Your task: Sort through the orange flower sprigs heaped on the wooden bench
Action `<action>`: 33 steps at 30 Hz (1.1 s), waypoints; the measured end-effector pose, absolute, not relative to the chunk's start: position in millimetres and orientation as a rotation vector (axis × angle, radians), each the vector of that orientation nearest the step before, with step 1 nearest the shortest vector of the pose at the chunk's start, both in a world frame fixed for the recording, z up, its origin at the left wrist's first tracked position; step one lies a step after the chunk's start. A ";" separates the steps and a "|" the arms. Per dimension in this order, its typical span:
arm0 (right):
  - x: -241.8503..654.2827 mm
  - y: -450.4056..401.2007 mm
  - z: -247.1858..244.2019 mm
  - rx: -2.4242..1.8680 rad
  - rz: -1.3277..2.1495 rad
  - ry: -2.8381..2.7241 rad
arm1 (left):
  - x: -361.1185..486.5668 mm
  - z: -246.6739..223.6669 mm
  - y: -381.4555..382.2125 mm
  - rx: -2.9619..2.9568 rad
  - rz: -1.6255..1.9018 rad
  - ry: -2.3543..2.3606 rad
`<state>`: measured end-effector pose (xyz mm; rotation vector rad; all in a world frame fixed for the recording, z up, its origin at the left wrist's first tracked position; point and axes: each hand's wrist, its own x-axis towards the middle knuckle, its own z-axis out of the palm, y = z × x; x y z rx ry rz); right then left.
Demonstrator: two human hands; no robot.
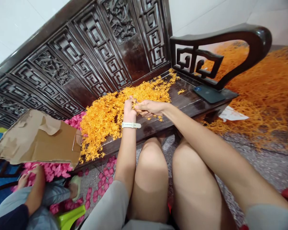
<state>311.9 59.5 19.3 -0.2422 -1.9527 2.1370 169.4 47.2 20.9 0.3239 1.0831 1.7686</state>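
Where my two hands meet, a small yellow-orange piece (134, 102) lies just left of my right hand (150, 107), whose thumb and fingers look pinched on it. My left hand (128, 108), equally near, curls at its left side; whether that one grips, I can't tell, nor its long axis. The yellow-orange pile (98, 118) spreads left and beyond.

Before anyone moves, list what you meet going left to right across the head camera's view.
Torn brown cardboard sheet → heap of small yellow-orange flower-like pieces → dark smartphone → large mound of orange strands.
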 end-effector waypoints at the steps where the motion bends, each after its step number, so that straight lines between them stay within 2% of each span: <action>1: 313.7 58.3 19.6 -0.145 2.171 -1.959 | 165.7 21.6 47.5 0.327 1.786 1.082; 5: 322.0 39.1 35.9 0.385 2.333 -2.391 | 136.4 24.9 43.8 0.248 1.898 1.108; 7: 328.3 32.0 45.5 0.480 2.345 -2.483 | 122.1 25.4 38.8 0.213 1.991 1.131; 10: 336.8 40.4 44.8 0.137 2.213 -2.093 | 116.3 23.6 30.4 0.267 2.056 1.113; 13: 335.9 60.5 25.2 -0.479 1.932 -1.587 | 125.0 23.0 24.5 0.347 2.062 1.088; 16: 327.1 70.4 5.7 -0.932 1.597 -1.477 | 135.1 26.1 22.1 0.446 2.108 1.108; 18: 321.0 69.9 1.2 -0.987 1.470 -1.530 | 142.2 27.7 22.3 0.515 2.111 1.122; 21: 314.2 66.0 5.4 -0.875 1.440 -1.595 | 158.8 24.7 24.5 0.590 2.064 1.156; 27: 306.0 55.3 16.7 -0.640 1.597 -1.744 | 178.9 10.2 31.4 0.530 1.906 1.022; 31: 306.2 29.7 30.3 0.015 2.023 -2.544 | 146.2 15.7 30.7 0.244 1.849 0.928; 33: 309.6 20.2 37.9 0.293 2.096 -2.739 | 127.7 19.3 26.7 0.231 1.912 0.874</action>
